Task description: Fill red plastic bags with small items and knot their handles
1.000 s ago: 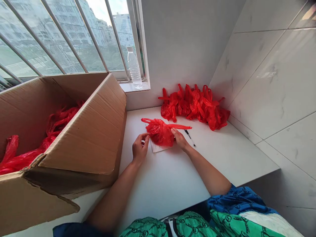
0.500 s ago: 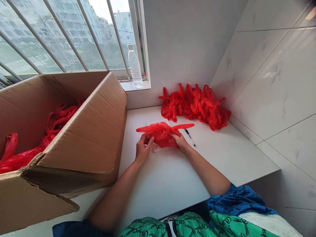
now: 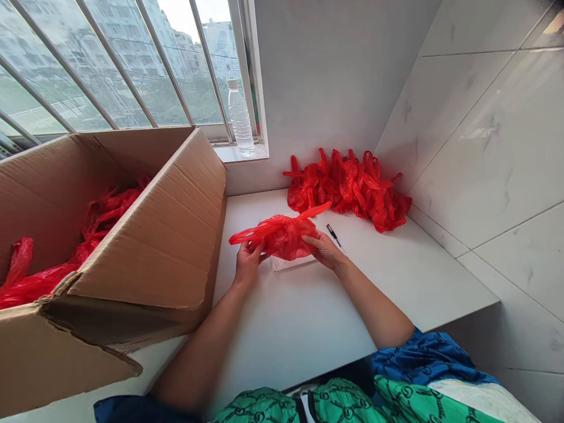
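A crumpled red plastic bag [image 3: 282, 235] is held just above the white counter [image 3: 304, 317], between both my hands. My left hand [image 3: 247, 262] grips its left end, fingers curled round the plastic. My right hand [image 3: 324, 247] clasps its right side, fingers pressed on the bag. One handle strip sticks out to the left, another points up to the right. A small white paper [image 3: 288, 262] lies under the bag, and a black pen [image 3: 333, 234] lies just right of my right hand.
A heap of red plastic bags [image 3: 350, 188] fills the back corner against the tiled wall. A large open cardboard box [image 3: 145, 247] holding more red bags [image 3: 88, 226] stands at the left. A clear water bottle [image 3: 240, 120] stands on the window sill.
My left hand has closed on the bag's left end. Both hands have shifted the bag a little left and towards me, uncovering the pen; the right handle now points upward.
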`<state>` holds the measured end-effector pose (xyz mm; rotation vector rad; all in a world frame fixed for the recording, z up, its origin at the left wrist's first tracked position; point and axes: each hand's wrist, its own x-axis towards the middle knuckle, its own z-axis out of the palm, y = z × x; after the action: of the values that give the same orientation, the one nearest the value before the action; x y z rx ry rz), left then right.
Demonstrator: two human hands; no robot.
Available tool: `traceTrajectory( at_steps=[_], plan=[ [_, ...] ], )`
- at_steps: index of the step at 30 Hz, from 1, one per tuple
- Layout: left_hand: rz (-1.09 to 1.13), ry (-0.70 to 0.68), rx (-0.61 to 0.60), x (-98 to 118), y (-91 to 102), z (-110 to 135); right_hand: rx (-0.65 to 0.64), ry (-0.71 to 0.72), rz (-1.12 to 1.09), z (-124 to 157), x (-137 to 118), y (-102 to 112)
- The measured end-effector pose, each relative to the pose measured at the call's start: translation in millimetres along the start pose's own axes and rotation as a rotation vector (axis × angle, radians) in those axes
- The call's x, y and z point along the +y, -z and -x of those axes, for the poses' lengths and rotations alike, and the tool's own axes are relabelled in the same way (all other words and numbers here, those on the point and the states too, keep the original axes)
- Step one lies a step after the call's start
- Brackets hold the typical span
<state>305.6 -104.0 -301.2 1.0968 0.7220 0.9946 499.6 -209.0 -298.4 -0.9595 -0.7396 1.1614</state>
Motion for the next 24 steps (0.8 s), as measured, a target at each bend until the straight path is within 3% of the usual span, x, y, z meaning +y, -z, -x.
traceTrajectory(
  at_steps=[4,9,15,18,22,24],
  plan=[
    [0.058,0.019,0.018,-2.4,1.7,-1.3,0.113,0.03,0.005,-2.8,3.7,1.6],
    [0.045,0.021,0.017,-8.6,3.5,-2.8,0.163,0.06,0.064,-3.8,5.9,2.2],
    [-0.02,-0.063,-0.017,-7.3,1.3,0.7,0.209,0.232,0.212,-7.4,3.0,12.0],
    [-0.06,-0.07,-0.084,-4.3,2.3,3.6,0.225,0.319,0.388,-6.8,0.0,18.2],
    [-0.088,-0.024,-0.15,-0.5,7.2,3.1,0.442,0.378,0.82,-2.8,-3.7,22.4],
    [-0.144,0.02,-0.152,0.1,8.6,2.5,0.483,0.357,0.988,0.1,-5.1,20.6]
  ],
)
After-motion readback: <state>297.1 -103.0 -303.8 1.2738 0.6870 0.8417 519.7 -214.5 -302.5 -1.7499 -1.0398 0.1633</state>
